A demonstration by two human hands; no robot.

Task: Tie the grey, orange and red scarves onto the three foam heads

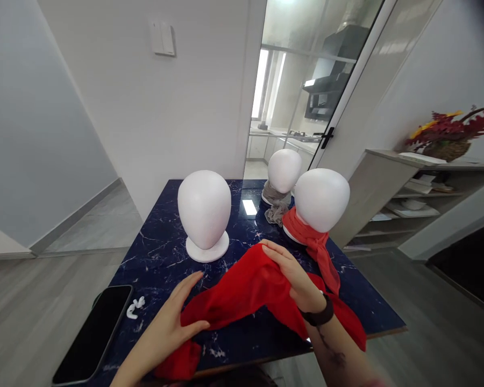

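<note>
A bright red scarf (242,285) stretches across the front of the table, raised in a fold between my hands. My right hand (290,274) grips the top of this fold, thumb hidden by the cloth. My left hand (177,317) is open at the scarf's left part, fingers and thumb spread, with cloth against the palm side. One end of the scarf hangs near the table's front edge; the other trails beneath my right forearm. Just beyond the hands stands a white mannequin head (205,209) on a round base, its neck bare.
Two more white heads stand at the right: one wears a coral scarf (306,231), the farther one a grey scarf (277,196). A black-screened phone or tablet (94,328) and a small white object (135,307) lie left on the dark blue marbled table (153,236).
</note>
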